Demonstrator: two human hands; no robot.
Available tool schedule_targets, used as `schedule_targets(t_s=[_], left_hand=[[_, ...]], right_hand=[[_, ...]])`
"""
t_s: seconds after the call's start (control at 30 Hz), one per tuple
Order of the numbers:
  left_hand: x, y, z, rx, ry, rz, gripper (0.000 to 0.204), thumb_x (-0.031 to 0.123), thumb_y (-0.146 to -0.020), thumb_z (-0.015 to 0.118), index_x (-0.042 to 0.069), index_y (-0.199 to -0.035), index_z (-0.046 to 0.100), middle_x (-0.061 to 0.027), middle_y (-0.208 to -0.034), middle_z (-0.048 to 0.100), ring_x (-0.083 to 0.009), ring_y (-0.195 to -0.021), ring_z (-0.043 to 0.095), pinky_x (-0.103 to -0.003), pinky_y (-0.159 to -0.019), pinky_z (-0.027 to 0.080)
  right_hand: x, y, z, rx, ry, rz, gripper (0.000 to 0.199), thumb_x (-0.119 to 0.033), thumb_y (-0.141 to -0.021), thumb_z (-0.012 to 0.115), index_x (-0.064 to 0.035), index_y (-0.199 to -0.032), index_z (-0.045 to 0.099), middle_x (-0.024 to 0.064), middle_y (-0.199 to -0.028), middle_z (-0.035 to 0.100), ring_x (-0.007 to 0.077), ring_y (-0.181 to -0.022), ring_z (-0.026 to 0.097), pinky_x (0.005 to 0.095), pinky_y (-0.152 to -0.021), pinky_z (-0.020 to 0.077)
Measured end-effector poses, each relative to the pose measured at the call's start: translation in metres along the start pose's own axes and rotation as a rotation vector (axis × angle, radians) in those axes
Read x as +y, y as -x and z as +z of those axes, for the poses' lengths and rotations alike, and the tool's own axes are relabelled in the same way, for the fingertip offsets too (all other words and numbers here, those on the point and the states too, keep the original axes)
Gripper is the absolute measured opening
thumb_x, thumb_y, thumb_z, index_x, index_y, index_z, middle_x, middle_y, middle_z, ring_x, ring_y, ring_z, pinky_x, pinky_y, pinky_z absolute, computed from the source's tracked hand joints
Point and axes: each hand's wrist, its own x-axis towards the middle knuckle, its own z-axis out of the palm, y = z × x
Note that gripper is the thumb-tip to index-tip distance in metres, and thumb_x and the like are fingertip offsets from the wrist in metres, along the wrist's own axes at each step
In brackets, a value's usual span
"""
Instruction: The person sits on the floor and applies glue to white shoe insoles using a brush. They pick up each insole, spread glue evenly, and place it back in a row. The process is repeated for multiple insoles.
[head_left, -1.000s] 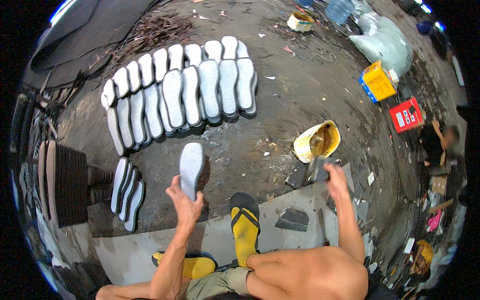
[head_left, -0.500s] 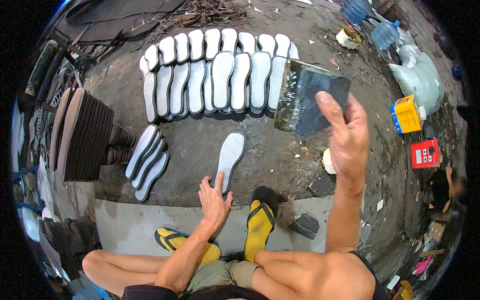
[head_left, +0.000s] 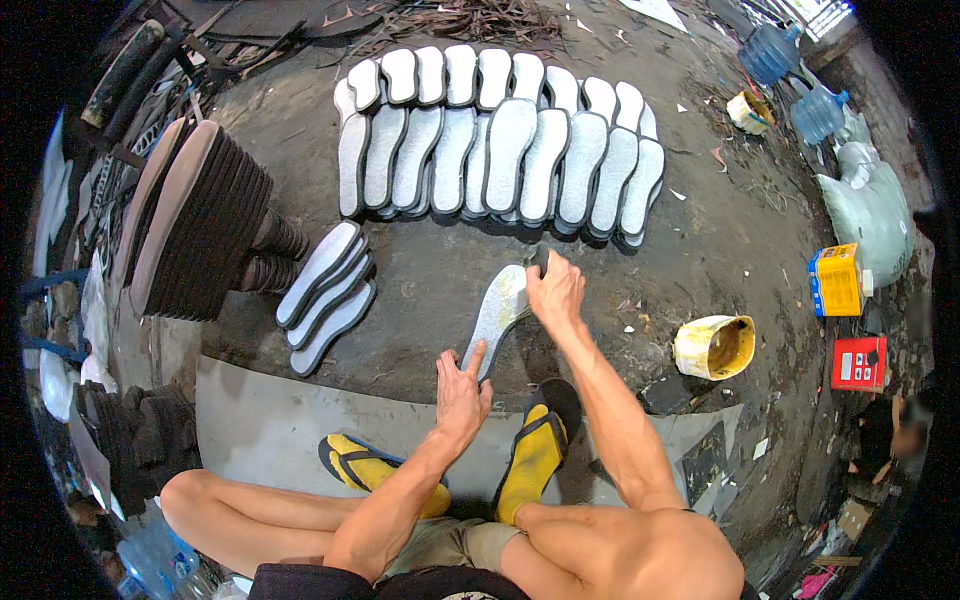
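Observation:
A pale grey-white shoe sole with a dark edge [head_left: 494, 312] lies on the floor in front of me, with yellowish wet streaks on its upper half. My left hand [head_left: 462, 398] holds its lower end down, the index finger on top and the thumb beside the edge. At the upper right edge of the sole is my right hand [head_left: 557, 292], closed round a dark flat pad [head_left: 543, 260] that mostly hides behind the fingers. Beyond stand rows of similar pale soles [head_left: 510, 160], stacked and overlapping. Several more pale soles [head_left: 330, 290] overlap to the left.
Stacks of brown-topped dark soles [head_left: 195, 230] stand at the left. To the right are a yellow-stained white tub [head_left: 712, 348], a yellow can [head_left: 838, 280], a red box [head_left: 858, 363] and a pale sack [head_left: 868, 215]. My feet rest on a grey sheet [head_left: 270, 420].
My right hand has come down and left with the pad, from raised at the right to the sole. Yellowish streaks now show on the sole. The view has shifted; the white tub is uncovered.

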Motion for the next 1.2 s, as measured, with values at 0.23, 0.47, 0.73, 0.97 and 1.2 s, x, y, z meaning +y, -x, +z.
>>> schedule_targets(t_s=[0.23, 0.47, 0.73, 0.97, 1.2], left_hand=[[-0.002, 0.0, 0.003, -0.001, -0.01, 0.016, 0.078, 0.003, -0.09, 0.078, 0.008, -0.164, 0.052, -0.0357, -0.139, 0.047, -0.0534, -0.131, 0.051, -0.056, -0.113, 0.047], [-0.003, 0.001, 0.006, 0.02, 0.007, 0.009, 0.079, 0.002, -0.09, 0.077, 0.009, -0.165, 0.051, -0.0362, -0.141, 0.047, -0.0538, -0.131, 0.051, -0.057, -0.113, 0.047], [-0.003, 0.0, 0.003, 0.011, 0.012, 0.02, 0.078, 0.002, -0.091, 0.076, 0.009, -0.165, 0.052, -0.0365, -0.14, 0.047, -0.0539, -0.131, 0.051, -0.057, -0.113, 0.046], [-0.001, 0.0, 0.002, 0.016, 0.037, 0.007, 0.077, 0.0, -0.091, 0.077, 0.008, -0.164, 0.053, -0.0364, -0.141, 0.047, -0.0546, -0.131, 0.052, -0.058, -0.114, 0.046], [0.005, -0.018, -0.004, 0.006, 0.074, 0.002, 0.076, 0.0, -0.088, 0.079, 0.007, -0.161, 0.057, -0.0329, -0.138, 0.048, -0.0512, -0.131, 0.051, -0.056, -0.114, 0.046]], right_hand=[[-0.03, -0.047, -0.014, -0.641, 0.175, -0.693, 0.039, -0.008, -0.09, 0.073, -0.0149, -0.128, 0.08, 0.0103, -0.121, 0.082, 0.0362, -0.113, 0.069, 0.0485, -0.102, 0.0579], [-0.012, -0.038, -0.038, -0.35, 0.09, -0.381, 0.039, -0.011, -0.093, 0.069, -0.0142, -0.131, 0.078, 0.017, -0.11, 0.081, 0.0387, -0.109, 0.072, 0.0512, -0.098, 0.0579], [-0.039, -0.047, -0.005, -0.734, 0.09, -1.06, 0.051, -0.003, -0.079, 0.071, -0.0149, -0.128, 0.08, 0.0081, -0.119, 0.081, 0.0331, -0.107, 0.07, 0.0467, -0.096, 0.057], [0.017, 0.013, -0.036, -0.1, 0.051, -0.491, 0.04, -0.008, -0.089, 0.073, -0.0106, -0.129, 0.076, 0.0152, -0.114, 0.081, 0.039, -0.105, 0.075, 0.052, -0.092, 0.0614], [0.01, 0.017, -0.044, -0.137, 0.045, -0.413, 0.027, -0.015, -0.097, 0.071, -0.0067, -0.123, 0.076, 0.0228, -0.113, 0.081, 0.0433, -0.101, 0.079, 0.0531, -0.09, 0.0632]])
